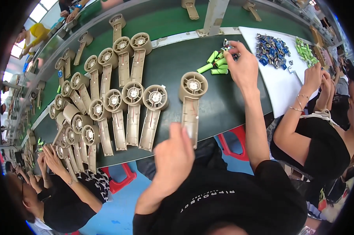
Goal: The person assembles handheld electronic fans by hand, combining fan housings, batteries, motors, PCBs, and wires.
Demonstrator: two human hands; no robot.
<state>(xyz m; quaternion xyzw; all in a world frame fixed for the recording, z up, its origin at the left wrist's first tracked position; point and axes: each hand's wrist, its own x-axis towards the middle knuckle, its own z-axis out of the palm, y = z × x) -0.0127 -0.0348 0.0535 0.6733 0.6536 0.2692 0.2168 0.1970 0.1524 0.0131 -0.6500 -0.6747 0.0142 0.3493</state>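
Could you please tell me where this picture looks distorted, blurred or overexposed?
Head view: the dark bench bows along its far edge, and the corners are black; the left hand looks slightly blurred; the upper-left windows glare white.

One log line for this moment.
left hand: blurred, at lone fan body, contact unclear | right hand: at green batteries, hold unclear | leftward: other fan bodies | rightward: blue parts on white board

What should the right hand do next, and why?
Probably pick up one of the green cylinders: the right hand is at them, while the left hand is at a beige fan housing whose visible part shows none.
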